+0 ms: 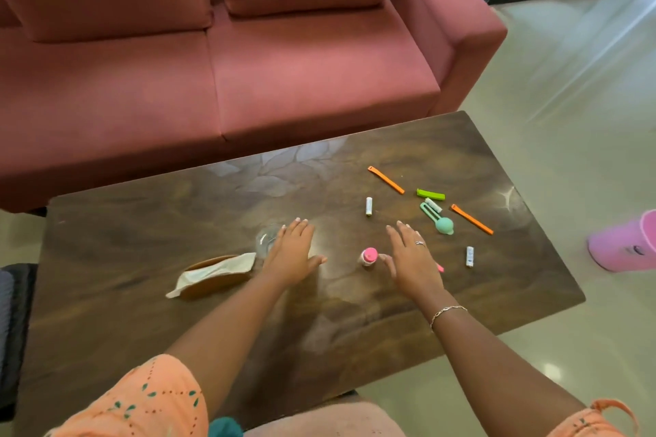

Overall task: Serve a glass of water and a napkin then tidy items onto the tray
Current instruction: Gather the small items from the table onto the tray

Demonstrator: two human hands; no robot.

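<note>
**Locating the glass beside my left hand**

The glass (267, 241), clear and upright with its contents unclear, stands mid-tabletop just left of my left hand (294, 257), the nearer one. My right hand (413, 261) is well apart from it. The fingers of both hands are straight and grip nothing. The napkin (216, 270) lies past the glass, its long axis toward the left edge.

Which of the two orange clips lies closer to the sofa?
The orange clip left of the lime green clip; the other orange clip lies nearer the table's right edge.
</note>
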